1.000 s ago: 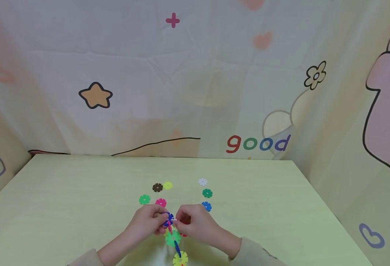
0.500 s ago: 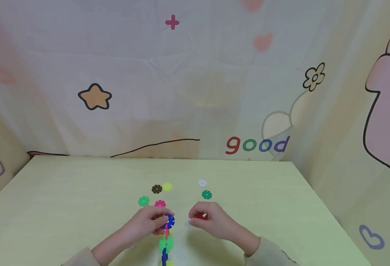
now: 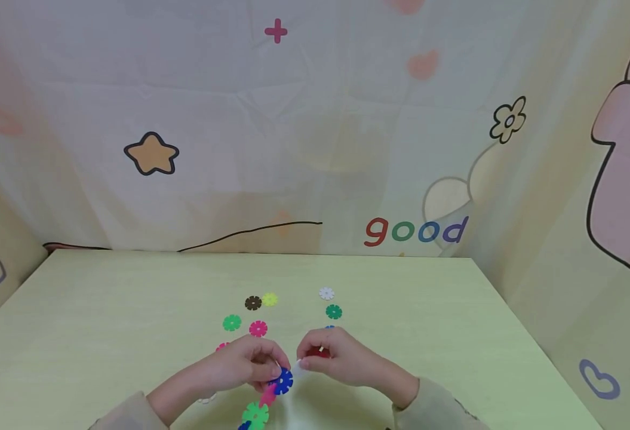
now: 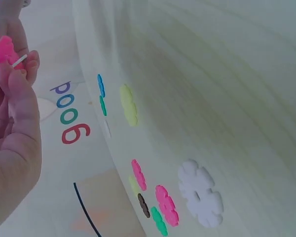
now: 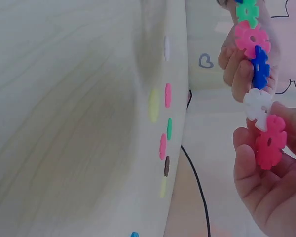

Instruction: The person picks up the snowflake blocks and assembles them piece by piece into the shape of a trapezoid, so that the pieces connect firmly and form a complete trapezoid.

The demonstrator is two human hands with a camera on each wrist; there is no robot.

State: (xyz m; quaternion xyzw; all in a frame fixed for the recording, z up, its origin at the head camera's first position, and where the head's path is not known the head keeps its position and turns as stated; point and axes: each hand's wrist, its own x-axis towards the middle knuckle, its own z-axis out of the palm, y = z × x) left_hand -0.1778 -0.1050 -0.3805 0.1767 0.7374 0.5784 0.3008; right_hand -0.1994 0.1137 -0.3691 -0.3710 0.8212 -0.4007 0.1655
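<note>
Pale table (image 3: 132, 310), printed curtain (image 3: 229, 149) | left hand (image 3: 247, 363) pinches blue disc (image 3: 285, 381) | right hand (image 3: 341, 358) grips white disc (image 5: 257, 103) and red disc (image 5: 271, 144)

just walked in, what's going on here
A person's left hand holds a chain of notched discs, ending in a blue disc. The right hand holds a white disc and a red disc. The white one is close to the blue; whether they touch is unclear. Loose discs lie on the table.
</note>
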